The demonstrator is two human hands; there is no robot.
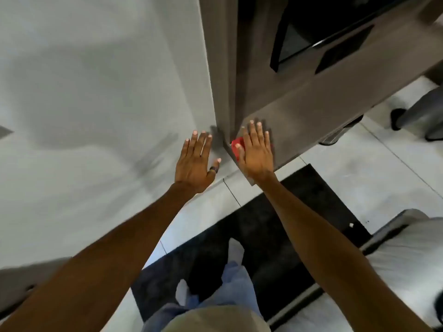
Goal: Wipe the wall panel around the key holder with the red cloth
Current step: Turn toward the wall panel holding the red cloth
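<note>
Red cloth [236, 146] flat against brown wall panel [299, 111], mostly hidden.

Two hands, both flat with fingers spread: left hand [195, 159] on the white wall [84, 92], right hand [257, 152] on the brown panel [299, 116]. One red cloth [237, 146], under the right hand. One dark ring [214, 169], on the left hand. Two bare forearms. One black mat [299, 212] on the floor, near. Two white socks [235, 250] on it. One dark handle plate [345, 50], far right on the panel. No key holder to count with certainty.
</note>
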